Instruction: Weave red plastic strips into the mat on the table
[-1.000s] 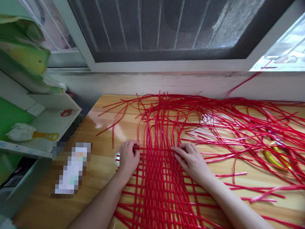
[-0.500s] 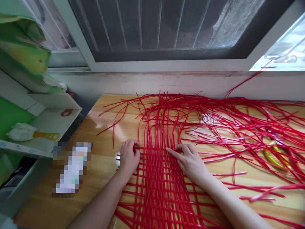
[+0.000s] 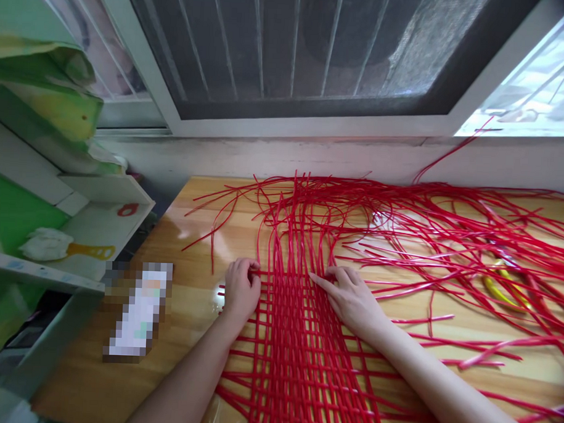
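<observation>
A flat mat woven of red plastic strips (image 3: 300, 354) lies on the wooden table (image 3: 190, 307), with long loose strip ends (image 3: 356, 214) running toward the wall. My left hand (image 3: 241, 291) rests at the mat's left edge, its fingers pinched on the end of a crosswise red strip. My right hand (image 3: 350, 297) lies flat on the weave at its upper right, fingers spread and its index fingertip pressing on the top row.
A blurred white object (image 3: 138, 311) lies on the table at the left. Loose red strips (image 3: 470, 255) spread over the right half, covering a yellow tool (image 3: 501, 293). White and green shelves (image 3: 54, 228) stand left of the table. A window sill and wall (image 3: 312, 154) close the back.
My right index finger has stretched further left along the top row of the weave. My left hand has kept its pinch. The camera has shifted slightly.
</observation>
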Demonstrator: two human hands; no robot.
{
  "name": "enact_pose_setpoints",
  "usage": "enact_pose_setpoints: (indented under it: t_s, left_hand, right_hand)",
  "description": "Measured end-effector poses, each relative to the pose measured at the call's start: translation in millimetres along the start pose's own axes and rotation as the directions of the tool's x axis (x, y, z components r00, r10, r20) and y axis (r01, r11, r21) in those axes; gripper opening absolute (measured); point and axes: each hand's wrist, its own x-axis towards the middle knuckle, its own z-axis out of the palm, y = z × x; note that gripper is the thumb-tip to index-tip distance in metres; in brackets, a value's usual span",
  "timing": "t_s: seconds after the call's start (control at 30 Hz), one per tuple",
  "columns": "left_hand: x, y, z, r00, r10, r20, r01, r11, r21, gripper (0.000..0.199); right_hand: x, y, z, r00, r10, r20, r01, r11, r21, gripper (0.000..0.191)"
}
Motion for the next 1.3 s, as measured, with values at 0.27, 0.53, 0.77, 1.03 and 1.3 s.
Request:
enact_pose_setpoints:
  t_s: [0.27, 0.53, 0.77, 1.03, 1.3]
  left_hand:
    - [0.2, -0.9, 0.5, 1.0, 0.01, -0.005, -0.01, 1.0, -0.022, 0.021]
    - [0.3, -0.2, 0.8, 1.0, -0.009, -0.022, 0.008, 0.999, -0.053, 0.018]
    - [1.2, 0.0, 1.3, 1.0, 0.025, -0.007, -0.025, 1.0, 0.014, 0.007]
    - [0.9, -1.0, 1.6, 1.0, 0.005, -0.007, -0.005, 1.0, -0.018, 0.009]
    - [2.3, -4.7, -3.9, 0.999, -0.031, 0.006, 0.032, 0.996, -0.08, 0.012]
  right_hand:
    - [4.0, -0.9, -8.7, 0.993, -0.089, 0.083, 0.099, 0.986, -0.134, 0.068]
    - [15.4, -6.8, -15.5, 0.995, -0.057, 0.076, 0.061, 0.996, -0.062, 0.044]
    - [34.6, -28.4, -10.4, 0.999, -0.046, 0.008, 0.045, 0.996, 0.079, 0.036]
    - [33.9, -31.9, 7.0, 0.995, -0.099, -0.017, 0.101, 0.984, 0.145, 0.039]
    - [34.2, -32.6, 6.3, 0.998, -0.059, 0.023, 0.055, 0.985, 0.165, 0.04]
